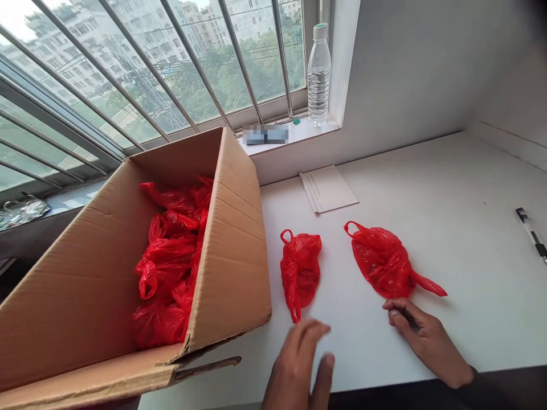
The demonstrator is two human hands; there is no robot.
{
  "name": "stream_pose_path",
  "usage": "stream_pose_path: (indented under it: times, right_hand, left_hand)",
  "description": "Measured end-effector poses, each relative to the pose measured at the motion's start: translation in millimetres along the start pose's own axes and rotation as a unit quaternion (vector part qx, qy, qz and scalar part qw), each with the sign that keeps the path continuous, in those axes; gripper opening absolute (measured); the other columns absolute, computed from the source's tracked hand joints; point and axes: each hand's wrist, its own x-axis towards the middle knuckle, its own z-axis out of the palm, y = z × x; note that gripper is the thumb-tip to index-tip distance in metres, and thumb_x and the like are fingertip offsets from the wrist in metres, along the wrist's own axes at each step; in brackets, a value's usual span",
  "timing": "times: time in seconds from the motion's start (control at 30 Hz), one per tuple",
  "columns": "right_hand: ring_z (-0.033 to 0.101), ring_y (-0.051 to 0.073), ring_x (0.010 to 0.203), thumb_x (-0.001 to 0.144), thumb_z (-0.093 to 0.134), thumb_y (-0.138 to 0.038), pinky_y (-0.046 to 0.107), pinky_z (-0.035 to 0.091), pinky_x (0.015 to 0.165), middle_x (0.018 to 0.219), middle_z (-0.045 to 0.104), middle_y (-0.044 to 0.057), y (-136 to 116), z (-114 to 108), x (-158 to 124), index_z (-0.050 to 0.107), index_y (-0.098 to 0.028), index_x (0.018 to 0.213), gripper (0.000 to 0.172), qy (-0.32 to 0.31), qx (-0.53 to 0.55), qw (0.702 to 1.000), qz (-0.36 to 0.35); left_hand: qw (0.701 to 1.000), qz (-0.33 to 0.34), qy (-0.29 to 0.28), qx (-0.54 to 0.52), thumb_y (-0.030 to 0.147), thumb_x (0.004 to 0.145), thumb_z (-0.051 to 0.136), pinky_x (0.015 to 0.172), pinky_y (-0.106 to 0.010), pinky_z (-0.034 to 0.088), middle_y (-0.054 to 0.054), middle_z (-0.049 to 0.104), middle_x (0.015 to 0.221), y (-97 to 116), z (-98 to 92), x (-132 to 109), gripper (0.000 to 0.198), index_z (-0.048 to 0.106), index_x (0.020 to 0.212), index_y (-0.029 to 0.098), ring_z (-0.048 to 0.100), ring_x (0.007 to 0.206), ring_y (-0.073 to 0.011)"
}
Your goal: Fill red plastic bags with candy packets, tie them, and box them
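Two knotted red plastic bags lie apart on the white tabletop. My left hand (299,364) is just below the smaller bag (302,265), its thumb spread away from the fingers and nothing held. The lower end of that bag's handle comes close to my fingertips. At the near edge of the larger bag (382,259) is my right hand (427,339), with fingers curled in and thumb near the index finger. No object shows in it, and I cannot tell whether it touches the bag. More red bags (171,256) are piled inside an open cardboard box (233,239) on the left.
A notepad (331,191) lies toward the back of the table (453,205), and a pen (531,234) is at the far right. On the sill of a barred window stand a water bottle (319,77) and a blurred-out item (265,135). The box's torn flap (209,367) juts over the table.
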Motion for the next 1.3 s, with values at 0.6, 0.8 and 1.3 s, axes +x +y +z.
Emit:
stream_pose_path:
  times: [0.6,0.8,1.3]
  right_hand:
    - [0.064,0.015,0.073,0.105,0.049,-0.038,0.028,0.055,0.071,0.083,0.065,-0.002,-27.5,-18.8,-8.1,0.061,-0.028,0.108,0.016,-0.01,-0.003,0.992,-0.122]
    - [0.058,0.026,0.119,0.098,0.061,-0.026,0.043,0.054,0.098,0.13,0.062,0.007,-83.2,-4.2,8.5,0.054,-0.031,0.138,0.041,0.021,-0.151,0.923,-0.354]
    - [0.057,0.025,0.101,0.093,0.054,-0.017,0.048,0.05,0.09,0.098,0.065,0.002,-83.7,-33.3,22.8,0.057,-0.027,0.098,0.012,0.038,-0.185,0.946,-0.262]
  left_hand:
    - [0.976,0.006,0.163,0.141,0.009,0.1,0.049,0.094,-0.039,0.058,-0.01,0.064,0.117,-73.4,77.9,28.9,0.036,0.06,0.13,0.023,0.065,0.109,-0.022]
    - [0.989,0.066,0.09,0.094,0.007,0.099,0.05,0.093,-0.032,0.059,-0.008,0.061,0.123,-55.8,78.7,5.9,0.044,0.058,0.138,0.028,0.064,0.115,-0.0188]
    - [0.982,-0.069,0.173,0.018,0.02,0.101,0.057,0.09,-0.03,0.053,-0.003,0.067,0.11,-54.5,63.4,5.6,0.013,0.064,0.11,0.026,0.065,0.104,-0.0177]
